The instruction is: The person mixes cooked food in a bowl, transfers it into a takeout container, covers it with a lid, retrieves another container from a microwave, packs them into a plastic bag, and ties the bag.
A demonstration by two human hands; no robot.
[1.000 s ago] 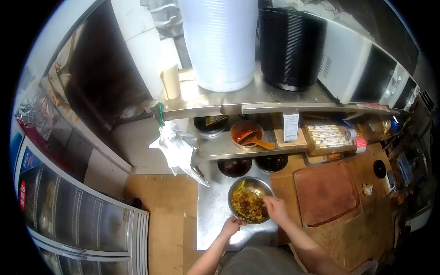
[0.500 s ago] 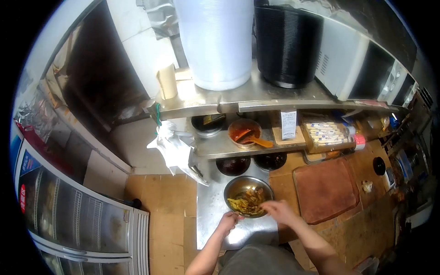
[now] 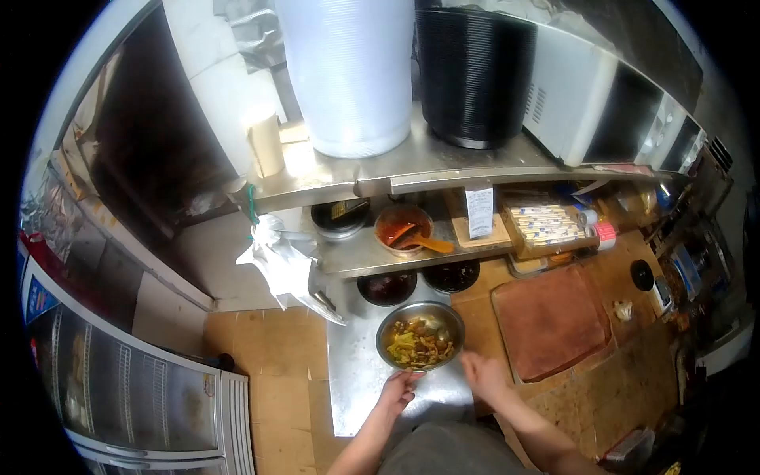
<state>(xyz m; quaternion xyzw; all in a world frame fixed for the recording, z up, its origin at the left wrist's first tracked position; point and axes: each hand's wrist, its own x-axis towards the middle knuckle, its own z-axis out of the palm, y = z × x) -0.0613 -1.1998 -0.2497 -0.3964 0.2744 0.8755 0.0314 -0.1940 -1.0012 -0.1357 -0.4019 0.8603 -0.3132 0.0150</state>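
Note:
A metal bowl (image 3: 381,336) stands on the steel counter, filled partly with yellow-green and brown food pieces (image 3: 419,344). My left hand (image 3: 398,391) grips the bowl's near rim, thumb and fingers closed on it. Just right of the bowl is my right hand (image 3: 481,377), its fingers curled together. Whether anything is in those fingers cannot be made out. Behind the bowl sit two dark round containers, one at the left (image 3: 386,288) and one at the right (image 3: 452,275), with dark contents.
A reddish-brown cutting board (image 3: 550,321) lies to the right. Above, a shelf bears a tub of red sauce (image 3: 388,229) with an orange-handled utensil, a paper slip (image 3: 480,212) and a box of wrapped sticks (image 3: 546,224). A white bag (image 3: 281,265) hangs at the left.
My right hand has drawn back from over the bowl's right edge to beside it. My left hand stays at the near rim. The whole view has shifted slightly.

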